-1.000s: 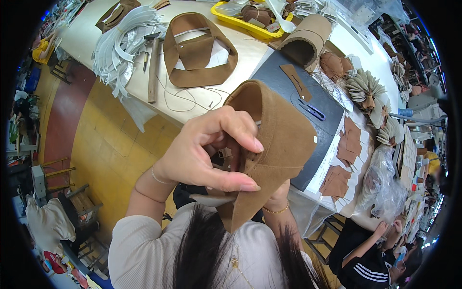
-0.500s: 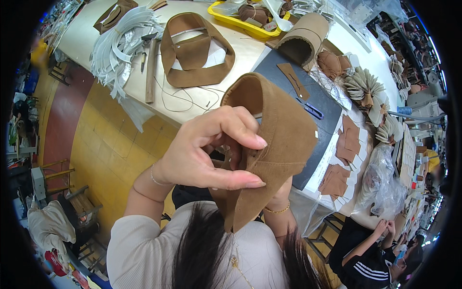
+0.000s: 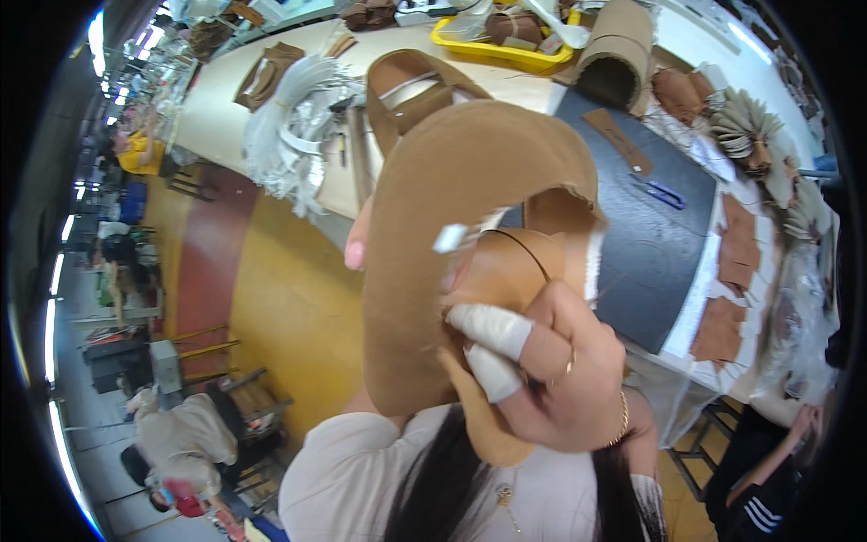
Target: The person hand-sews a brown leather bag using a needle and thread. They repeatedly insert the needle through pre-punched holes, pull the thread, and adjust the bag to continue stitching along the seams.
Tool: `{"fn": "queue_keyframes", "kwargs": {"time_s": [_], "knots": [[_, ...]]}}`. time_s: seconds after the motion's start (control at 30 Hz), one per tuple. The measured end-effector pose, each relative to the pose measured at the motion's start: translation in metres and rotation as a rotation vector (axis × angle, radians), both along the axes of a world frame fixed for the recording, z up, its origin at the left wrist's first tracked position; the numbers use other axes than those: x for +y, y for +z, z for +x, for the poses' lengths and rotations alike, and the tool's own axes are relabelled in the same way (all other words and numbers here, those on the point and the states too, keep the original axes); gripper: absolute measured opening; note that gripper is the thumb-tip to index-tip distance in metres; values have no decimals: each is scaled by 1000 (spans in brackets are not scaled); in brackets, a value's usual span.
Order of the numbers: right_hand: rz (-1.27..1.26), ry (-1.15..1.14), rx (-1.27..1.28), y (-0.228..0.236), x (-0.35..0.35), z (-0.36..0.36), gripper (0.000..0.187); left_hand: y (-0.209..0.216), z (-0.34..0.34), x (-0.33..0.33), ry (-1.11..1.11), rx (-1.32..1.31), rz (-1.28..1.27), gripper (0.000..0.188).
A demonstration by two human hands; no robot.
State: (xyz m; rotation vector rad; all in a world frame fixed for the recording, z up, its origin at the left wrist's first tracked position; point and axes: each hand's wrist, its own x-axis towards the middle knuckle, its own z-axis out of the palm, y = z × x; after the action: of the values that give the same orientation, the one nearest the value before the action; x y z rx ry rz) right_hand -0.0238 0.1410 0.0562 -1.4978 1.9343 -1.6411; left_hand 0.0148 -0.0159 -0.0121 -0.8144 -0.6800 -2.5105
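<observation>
A curved brown suede-like sewn piece (image 3: 433, 172) with a tan lining is raised in front of me, its broad outer face toward me. My left hand (image 3: 358, 239) holds it from behind; fingertips show at its left edge, and the rest is mostly hidden. At the inner edge, my right hand (image 3: 564, 379) is closed in a pinch, white tape around two fingers. What lies between those fingertips is hidden. A dark thread (image 3: 526, 246) arcs away from this hand across the lining. A small white tag (image 3: 449, 238) is on the piece, blurred.
Behind lies a similar brown piece (image 3: 411, 86), beside a bundle of white strips (image 3: 289, 122). A yellow tray (image 3: 506, 56) and a brown roll (image 3: 623, 45) stand farther back. On the dark mat (image 3: 632, 262) are a brown strip (image 3: 617, 140) and blue snips (image 3: 666, 194). Another person (image 3: 768, 470) sits at right.
The brown piece has been turned so its wide curved face shows. My left hand has gone from its front to behind it, and my right hand has come round to the front. The view has shifted.
</observation>
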Motion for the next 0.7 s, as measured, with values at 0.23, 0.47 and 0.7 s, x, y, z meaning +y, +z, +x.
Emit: {"fn": "queue_keyframes", "kwargs": {"time_s": [0.23, 0.47, 0.7], "knots": [[-150, -23, 148, 7, -9, 18, 38, -1, 5, -10, -171, 131, -69, 36], [-240, -130, 173, 12, -21, 27, 35, -2, 2, -7, -242, 124, -123, 35], [-203, -108, 228, 15, -21, 24, 35, -3, 1, -5, -264, 130, -153, 34]]}}
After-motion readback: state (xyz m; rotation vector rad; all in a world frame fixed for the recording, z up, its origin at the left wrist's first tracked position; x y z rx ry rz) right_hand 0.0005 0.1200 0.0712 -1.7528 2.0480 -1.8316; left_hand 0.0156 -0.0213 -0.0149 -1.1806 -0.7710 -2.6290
